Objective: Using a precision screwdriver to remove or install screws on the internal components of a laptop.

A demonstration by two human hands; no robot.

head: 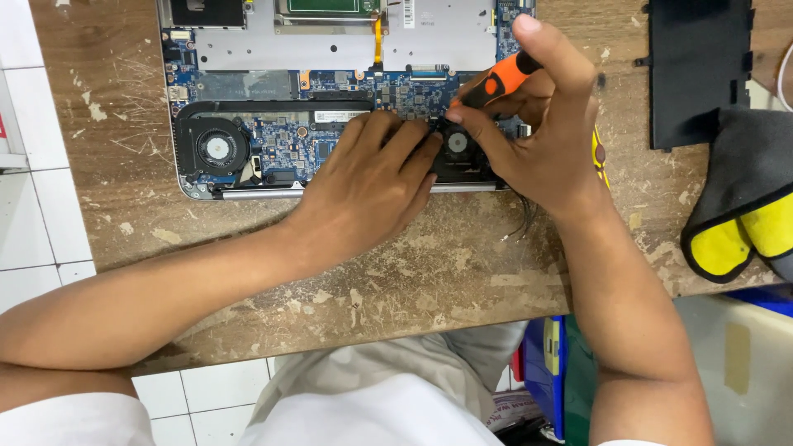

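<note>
Over the opened laptop (273, 140), right hand (545, 140) fingers pinch the screwdriver (494, 83); left hand (372, 186) rests flat

table: worn wooden top (462, 272), paint scraped and flaking, fills the centre
black panel: flat black cover (698, 70), at 2 o'clock on the table
cloth: grey and yellow cloth (747, 211), at 3 o'clock, just below the black panel
floor: white tiles (37, 190), at 9 o'clock
bin: blue container (545, 363), at 5 o'clock under the table edge

Worn wooden table (462, 272), opened laptop (330, 99), black panel (698, 66), grey-yellow cloth (743, 206) lying on it
</note>
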